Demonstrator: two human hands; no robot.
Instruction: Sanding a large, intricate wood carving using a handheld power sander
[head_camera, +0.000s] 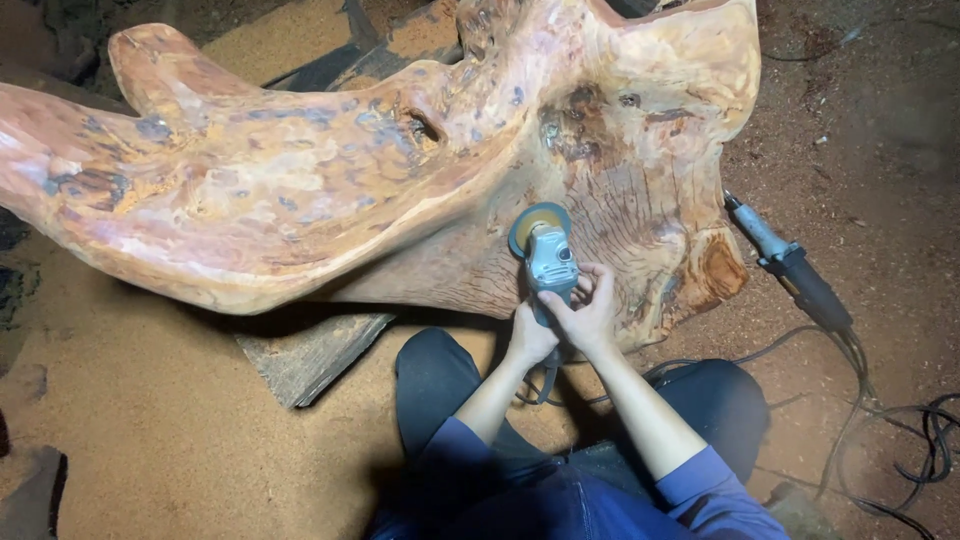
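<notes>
- The left hand (530, 338) is clenched round the rear handle of a grey angle grinder (551, 262), low on the body where the cord leaves it.
- The right hand (590, 312) wraps the grinder's body from the other side, fingers curled over the housing; both grips are closed on the tool, none released.
- The grinder sits against the lower face of a large reddish burl slab (330, 180), its round sanding disc (537, 226) touching the pale, ringed patch of wood near the middle of the slab's underside edge.
- The slab leans over the sawdust-covered floor (170, 400), propped partly on a dark board (310, 352) that pokes out beneath it.
- A second power tool (790, 265) lies on the floor to the right of the slab, well apart from the hands, with black cables (900, 430) looping away from it.
- To sand well here, I would judge that the disc should meet the wood at a shallow tilt rather than flat, with light even pressure and steady sweeps, so that it does not gouge the softer grain.
- Keeping both hands on the tool, as they are, helps against kickback where the knots and hollows catch.
- The cord seems to trail between the knees; the view there is dim, so I cannot be sure it is free of the disc's path.
</notes>
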